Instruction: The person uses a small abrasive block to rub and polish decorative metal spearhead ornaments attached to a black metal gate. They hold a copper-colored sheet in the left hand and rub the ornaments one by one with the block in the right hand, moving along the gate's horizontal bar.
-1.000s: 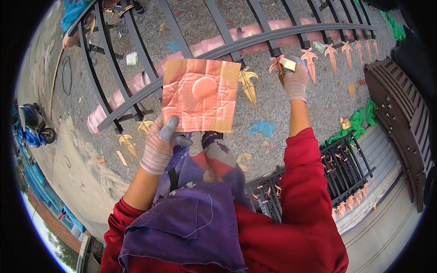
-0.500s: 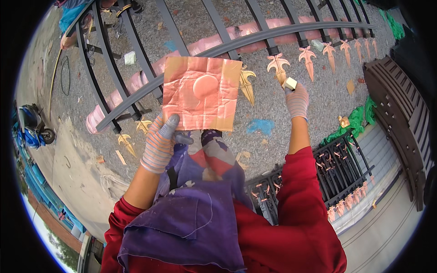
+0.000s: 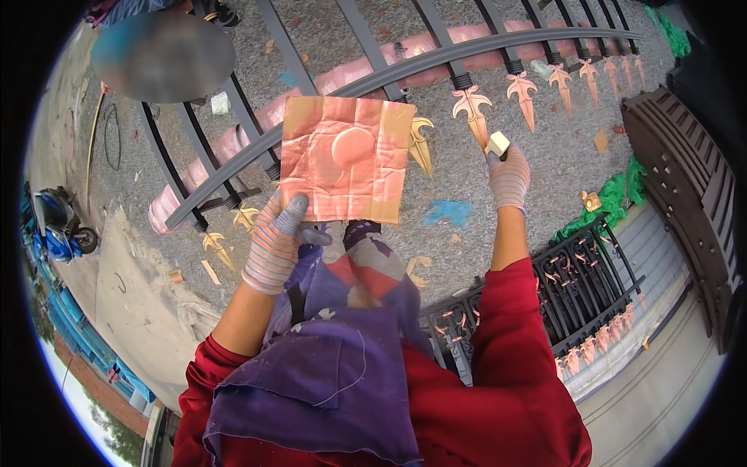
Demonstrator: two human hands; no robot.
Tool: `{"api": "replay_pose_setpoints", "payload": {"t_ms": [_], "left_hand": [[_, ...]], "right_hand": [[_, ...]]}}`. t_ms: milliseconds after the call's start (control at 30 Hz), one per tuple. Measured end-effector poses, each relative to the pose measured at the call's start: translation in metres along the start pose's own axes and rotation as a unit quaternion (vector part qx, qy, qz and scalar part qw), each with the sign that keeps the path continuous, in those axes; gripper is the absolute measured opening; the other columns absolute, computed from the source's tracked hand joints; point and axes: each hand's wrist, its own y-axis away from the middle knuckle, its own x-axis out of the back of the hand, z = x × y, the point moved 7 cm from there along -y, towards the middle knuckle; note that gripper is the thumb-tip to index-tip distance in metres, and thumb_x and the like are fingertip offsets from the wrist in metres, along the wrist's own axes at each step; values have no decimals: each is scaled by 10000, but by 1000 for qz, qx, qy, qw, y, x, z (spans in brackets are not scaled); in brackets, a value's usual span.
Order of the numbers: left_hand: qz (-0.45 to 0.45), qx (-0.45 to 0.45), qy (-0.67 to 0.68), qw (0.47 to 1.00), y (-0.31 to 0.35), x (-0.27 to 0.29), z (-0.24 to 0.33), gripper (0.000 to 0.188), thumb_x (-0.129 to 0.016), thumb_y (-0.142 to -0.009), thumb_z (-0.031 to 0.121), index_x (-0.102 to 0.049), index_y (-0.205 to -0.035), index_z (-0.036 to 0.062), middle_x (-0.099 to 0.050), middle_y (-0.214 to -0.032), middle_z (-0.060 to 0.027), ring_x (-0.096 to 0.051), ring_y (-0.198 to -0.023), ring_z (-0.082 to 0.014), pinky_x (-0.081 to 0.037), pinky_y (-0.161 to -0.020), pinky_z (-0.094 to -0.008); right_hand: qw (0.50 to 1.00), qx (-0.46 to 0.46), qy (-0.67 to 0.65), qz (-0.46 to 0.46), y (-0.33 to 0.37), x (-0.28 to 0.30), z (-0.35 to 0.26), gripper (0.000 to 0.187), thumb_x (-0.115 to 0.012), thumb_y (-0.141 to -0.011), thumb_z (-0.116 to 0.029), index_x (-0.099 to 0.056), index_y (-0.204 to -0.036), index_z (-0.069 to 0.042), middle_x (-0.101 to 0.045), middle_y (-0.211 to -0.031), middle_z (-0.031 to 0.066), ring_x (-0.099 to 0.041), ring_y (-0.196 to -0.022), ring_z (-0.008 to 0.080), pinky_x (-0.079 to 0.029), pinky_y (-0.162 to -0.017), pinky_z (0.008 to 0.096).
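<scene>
My left hand, in a striped glove with grey fingertips, grips the lower left corner of a creased cardboard square. Copper-pink paint coats most of that square, with a round wet-looking patch in its middle. Between the fingers of my gloved right hand is a small cream block, perhaps a sponge; a dark part shows under it. That block is at the lower tip of a copper-pink spear-shaped finial; whether they touch I cannot tell. To its left, a gold finial is partly hidden by the cardboard.
The dark metal fence panel lies across pink wrapped rolls. More copper-pink finials line its right side, gold ones its left. Black railings, green netting and brown panels are at right. A blurred person is at upper left.
The view has shifted slightly. At upper left the person shows more, as a blurred shape. Both hands keep their holds, and the cream block stays by the same finial's tip.
</scene>
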Motion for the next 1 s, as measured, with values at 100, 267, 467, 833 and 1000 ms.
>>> {"api": "replay_pose_setpoints", "payload": {"t_ms": [100,267,467,833,1000], "left_hand": [[-14,11,-6,1000,-2,-6,-3,431,-614,-901,234,-502,-1279,62,-611,-1116,-49,-631,-873,-156,-582,-594,-320],[-19,18,-16,1000,-2,-15,-2,443,-608,-903,220,-488,-1300,66,-610,-1125,-46,-633,-885,-153,-584,-598,-318],[-6,15,-14,1000,-2,1,-5,453,-612,-900,219,-484,-1304,61,-609,-1127,-47,-635,-878,-153,-584,-600,-313],[-12,10,-19,1000,-1,-8,1,402,-623,-900,238,-518,-1242,56,-626,-1057,-53,-639,-829,-161,-582,-600,-318],[-7,8,-9,1000,-3,1,-4,416,-621,-902,233,-508,-1263,60,-624,-1070,-52,-639,-837,-161,-582,-604,-317]], "right_hand": [[997,62,11,41,-14,1,-26,266,-701,-788,-207,-632,-991,-49,-657,-907,189,-629,-884,383,-505,-756,446],[989,128,-43,68,-36,-14,-56,270,-697,-786,-197,-631,-1005,-52,-655,-904,189,-622,-879,391,-499,-753,450],[999,15,-32,6,1,-11,3,284,-689,-788,-212,-638,-1018,-54,-665,-928,190,-635,-896,372,-501,-762,436],[1000,7,3,-2,5,-13,2,298,-693,-786,-254,-637,-1012,-68,-669,-940,196,-638,-903,370,-504,-776,445],[994,-11,-80,79,-3,19,-2,332,-691,-795,-260,-636,-1033,-36,-674,-952,196,-637,-906,373,-501,-790,436]]}}
